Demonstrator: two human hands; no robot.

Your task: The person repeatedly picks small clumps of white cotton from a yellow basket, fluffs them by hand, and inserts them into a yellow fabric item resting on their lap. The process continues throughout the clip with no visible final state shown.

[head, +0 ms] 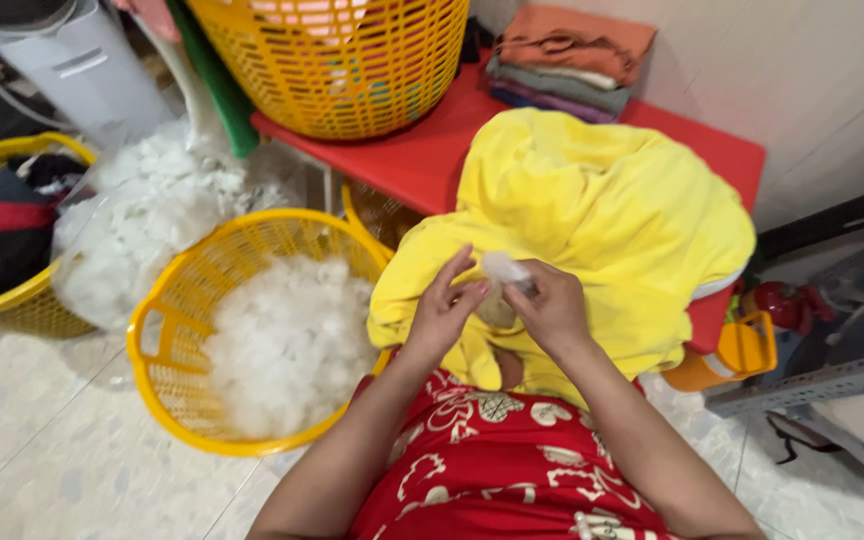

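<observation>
A large yellow cloth cover [592,200] lies draped from my lap up onto a red low table [422,160]. My left hand [442,310] and my right hand [552,305] meet over its near edge. My right hand pinches a small tuft of white stuffing [504,268], and the fingers of my left hand touch the same tuft and the cloth by an opening. I wear red patterned clothing [492,460].
A yellow basket [167,330] of white stuffing stands on the floor at my left. A clear bag of stuffing [142,210] and a yellow basket of dark clothes [2,230] lie beyond. Another yellow basket [342,60] and folded cloths [567,55] sit on the table.
</observation>
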